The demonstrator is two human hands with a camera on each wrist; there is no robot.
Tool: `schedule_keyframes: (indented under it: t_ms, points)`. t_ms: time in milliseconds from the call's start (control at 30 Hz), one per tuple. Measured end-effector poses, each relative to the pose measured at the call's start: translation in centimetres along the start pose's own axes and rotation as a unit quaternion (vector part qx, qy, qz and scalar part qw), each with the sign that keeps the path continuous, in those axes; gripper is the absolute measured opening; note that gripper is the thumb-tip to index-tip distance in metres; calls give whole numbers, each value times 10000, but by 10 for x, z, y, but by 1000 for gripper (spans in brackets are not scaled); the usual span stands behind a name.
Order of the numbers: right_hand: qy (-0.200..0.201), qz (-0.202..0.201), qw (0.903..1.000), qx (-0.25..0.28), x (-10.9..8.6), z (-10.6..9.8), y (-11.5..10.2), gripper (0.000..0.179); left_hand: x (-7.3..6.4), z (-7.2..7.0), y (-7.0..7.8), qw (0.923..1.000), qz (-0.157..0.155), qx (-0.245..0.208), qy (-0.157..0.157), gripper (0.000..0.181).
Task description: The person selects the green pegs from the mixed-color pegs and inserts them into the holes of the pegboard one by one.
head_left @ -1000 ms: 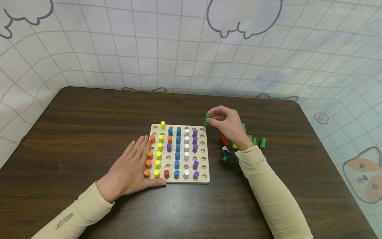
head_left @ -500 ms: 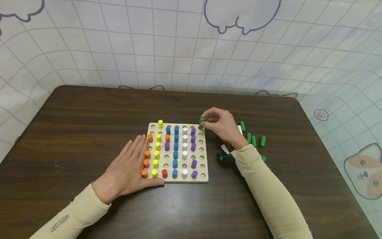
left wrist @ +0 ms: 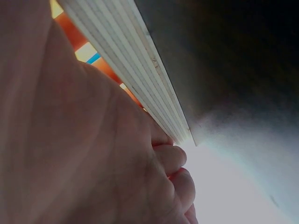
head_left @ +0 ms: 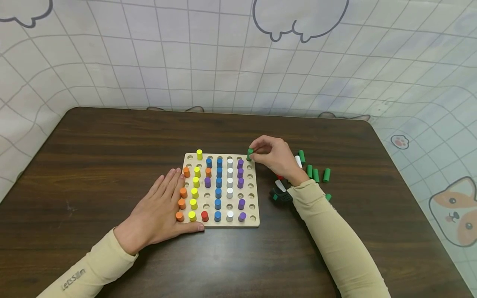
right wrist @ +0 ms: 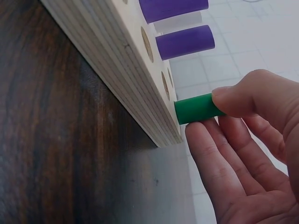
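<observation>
A square wooden pegboard point(head_left: 257, 207) holds columns of orange, yellow, blue, white and purple pegs, with one red peg point(head_left: 205, 216) in the front row. My right hand point(head_left: 276, 156) pinches a green peg point(right wrist: 198, 108) between thumb and fingers. In the right wrist view its lower end meets the board's face at the far right corner; how deep it sits I cannot tell. Along the board's left edge lies my left hand point(head_left: 158, 213), its fingers straight and its thumb at the front edge. The left wrist view has the palm point(left wrist: 107, 154) against the layered board side point(left wrist: 140, 70).
Right of the board several loose green pegs point(head_left: 316, 175) lie on the dark wooden table point(head_left: 112, 136), with a white peg point(head_left: 298, 161) among them. A black wrist strap point(head_left: 280, 194) sits below the right hand. A grid-patterned cloth point(head_left: 167, 54) hangs behind the table.
My right hand has moved left and slightly down, bringing the green peg from beside the board onto its far right corner. The left hand keeps its place on the board's edge.
</observation>
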State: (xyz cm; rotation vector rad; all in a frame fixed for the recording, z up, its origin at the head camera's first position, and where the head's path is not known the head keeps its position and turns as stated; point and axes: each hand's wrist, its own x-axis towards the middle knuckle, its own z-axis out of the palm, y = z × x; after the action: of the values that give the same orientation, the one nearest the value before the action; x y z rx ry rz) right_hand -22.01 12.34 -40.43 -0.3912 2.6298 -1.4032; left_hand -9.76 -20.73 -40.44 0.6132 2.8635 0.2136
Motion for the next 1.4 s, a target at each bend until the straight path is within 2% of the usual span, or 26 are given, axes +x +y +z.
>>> schedule_keyframes:
  t_ms: [433, 900, 1400]
  points:
    - [47, -130, 9999, 90, -8, -11, -2, 22, 0, 0, 3, 10000, 4, -84, 44, 131]
    - [533, -79, 9985, -131, -23, -48, -6, 18, 2, 0, 2, 9999, 73, 2, 68, 132]
    - [730, 271, 9959, -461, -49, -85, 9, 27, -1, 0, 2, 9999, 29, -79, 98, 133]
